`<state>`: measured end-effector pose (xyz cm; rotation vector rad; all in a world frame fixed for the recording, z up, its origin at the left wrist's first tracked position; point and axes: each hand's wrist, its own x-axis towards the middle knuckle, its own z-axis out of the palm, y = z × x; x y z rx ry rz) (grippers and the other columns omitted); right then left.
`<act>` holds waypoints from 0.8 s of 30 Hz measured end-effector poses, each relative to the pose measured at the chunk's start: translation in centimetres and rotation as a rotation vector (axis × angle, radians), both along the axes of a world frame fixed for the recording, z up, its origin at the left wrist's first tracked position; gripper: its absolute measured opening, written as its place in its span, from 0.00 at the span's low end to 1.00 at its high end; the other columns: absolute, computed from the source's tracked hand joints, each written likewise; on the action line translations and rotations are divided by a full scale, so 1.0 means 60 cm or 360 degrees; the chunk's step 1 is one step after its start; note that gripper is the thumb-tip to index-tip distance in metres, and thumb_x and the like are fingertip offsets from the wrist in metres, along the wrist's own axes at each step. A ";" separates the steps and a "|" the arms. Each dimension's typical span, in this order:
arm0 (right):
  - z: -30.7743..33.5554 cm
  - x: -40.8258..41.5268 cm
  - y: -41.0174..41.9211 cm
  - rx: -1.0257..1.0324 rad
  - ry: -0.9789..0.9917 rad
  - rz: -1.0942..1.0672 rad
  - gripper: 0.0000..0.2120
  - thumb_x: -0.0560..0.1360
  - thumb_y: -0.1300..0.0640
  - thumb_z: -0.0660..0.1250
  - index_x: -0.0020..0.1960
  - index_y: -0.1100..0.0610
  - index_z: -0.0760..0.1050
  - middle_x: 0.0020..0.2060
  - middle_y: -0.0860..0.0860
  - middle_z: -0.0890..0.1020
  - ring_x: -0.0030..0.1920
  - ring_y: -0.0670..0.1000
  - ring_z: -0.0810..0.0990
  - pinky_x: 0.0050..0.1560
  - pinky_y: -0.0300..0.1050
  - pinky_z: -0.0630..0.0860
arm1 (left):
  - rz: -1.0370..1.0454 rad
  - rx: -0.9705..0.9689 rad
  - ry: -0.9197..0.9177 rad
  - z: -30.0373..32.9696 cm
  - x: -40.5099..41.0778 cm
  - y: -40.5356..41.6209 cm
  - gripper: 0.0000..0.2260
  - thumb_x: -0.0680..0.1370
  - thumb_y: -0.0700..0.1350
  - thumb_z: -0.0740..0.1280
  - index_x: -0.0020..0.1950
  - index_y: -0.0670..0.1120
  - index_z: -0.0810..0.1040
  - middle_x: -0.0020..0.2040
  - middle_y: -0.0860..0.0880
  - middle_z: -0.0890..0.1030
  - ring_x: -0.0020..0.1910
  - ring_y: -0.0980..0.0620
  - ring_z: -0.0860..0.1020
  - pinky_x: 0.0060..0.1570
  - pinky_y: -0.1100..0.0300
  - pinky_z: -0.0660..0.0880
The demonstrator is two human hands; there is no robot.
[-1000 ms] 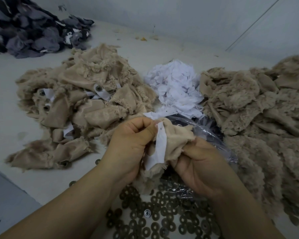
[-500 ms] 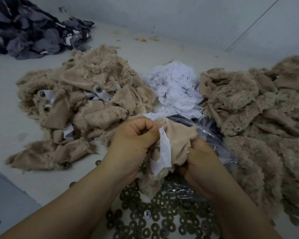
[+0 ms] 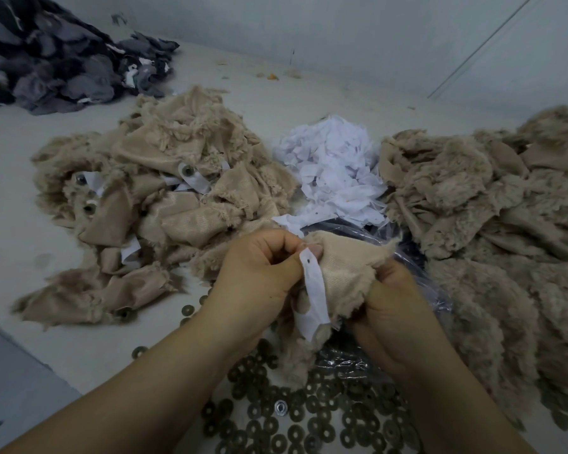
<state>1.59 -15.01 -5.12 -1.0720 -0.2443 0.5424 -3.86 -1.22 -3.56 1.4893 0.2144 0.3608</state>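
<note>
Both hands hold one beige plush fabric piece (image 3: 348, 267) in front of me, backing side up. My left hand (image 3: 259, 276) pinches the top of a white strip (image 3: 313, 290) against that piece, thumb on the strip's small hole. My right hand (image 3: 391, 309) grips the fabric's lower right edge from underneath. The strip hangs down between the hands. Its lower end curls at the fabric's furry hem.
Beige fabric pieces with strips and metal studs are heaped at left (image 3: 164, 204). Furry beige pieces are piled at right (image 3: 492, 224). White strips (image 3: 332, 172) lie behind a clear plastic bag (image 3: 407, 257). Several dark washers (image 3: 295, 430) cover the table's near edge. Dark grey scraps (image 3: 56, 54) sit far left.
The hands have drawn slightly closer together and bunched the fabric. The white strip has shifted right and now hangs over the backing.
</note>
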 end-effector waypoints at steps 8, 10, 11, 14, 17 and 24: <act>0.001 0.002 0.002 -0.0164 -0.0106 -0.0146 0.24 0.57 0.52 0.77 0.51 0.61 0.84 0.46 0.61 0.86 0.45 0.59 0.86 0.42 0.49 0.82 | 0.0026 0.0081 -0.0002 -0.007 0.003 0.002 0.09 0.76 0.41 0.70 0.36 0.41 0.80 0.29 0.48 0.80 0.28 0.53 0.76 0.30 0.62 0.76; 0.000 0.002 0.004 -0.0161 -0.0048 -0.0205 0.28 0.53 0.52 0.77 0.51 0.61 0.83 0.45 0.60 0.87 0.43 0.58 0.87 0.40 0.47 0.82 | 0.0024 0.0073 -0.0012 -0.009 0.002 0.002 0.09 0.76 0.39 0.70 0.36 0.40 0.80 0.29 0.47 0.81 0.28 0.54 0.76 0.30 0.64 0.76; -0.001 0.002 0.004 -0.0170 -0.0016 -0.0230 0.27 0.54 0.53 0.77 0.51 0.62 0.83 0.44 0.60 0.87 0.42 0.58 0.87 0.39 0.47 0.82 | 0.0021 0.0074 -0.0013 -0.009 0.002 0.002 0.09 0.76 0.39 0.70 0.36 0.40 0.80 0.30 0.47 0.81 0.29 0.54 0.76 0.31 0.64 0.76; -0.004 0.001 0.005 -0.0183 0.0030 -0.0262 0.21 0.56 0.56 0.73 0.48 0.64 0.83 0.42 0.61 0.86 0.40 0.59 0.86 0.38 0.50 0.83 | -0.0005 0.0073 -0.0007 -0.009 0.000 -0.003 0.10 0.76 0.38 0.70 0.34 0.42 0.81 0.29 0.47 0.80 0.28 0.55 0.76 0.29 0.64 0.75; -0.003 -0.004 0.006 -0.0118 0.0100 -0.0233 0.18 0.56 0.56 0.74 0.44 0.62 0.85 0.42 0.62 0.86 0.39 0.59 0.86 0.37 0.51 0.84 | -0.0004 0.0073 -0.0001 -0.009 0.000 -0.009 0.12 0.76 0.37 0.70 0.32 0.44 0.81 0.27 0.48 0.79 0.25 0.56 0.75 0.26 0.64 0.73; -0.001 0.001 0.002 -0.0248 0.0101 -0.0276 0.10 0.55 0.60 0.72 0.36 0.61 0.85 0.35 0.61 0.85 0.34 0.58 0.85 0.36 0.51 0.84 | 0.0027 0.0108 0.0008 -0.010 -0.002 -0.012 0.14 0.76 0.37 0.71 0.31 0.47 0.80 0.26 0.50 0.78 0.24 0.58 0.74 0.25 0.66 0.71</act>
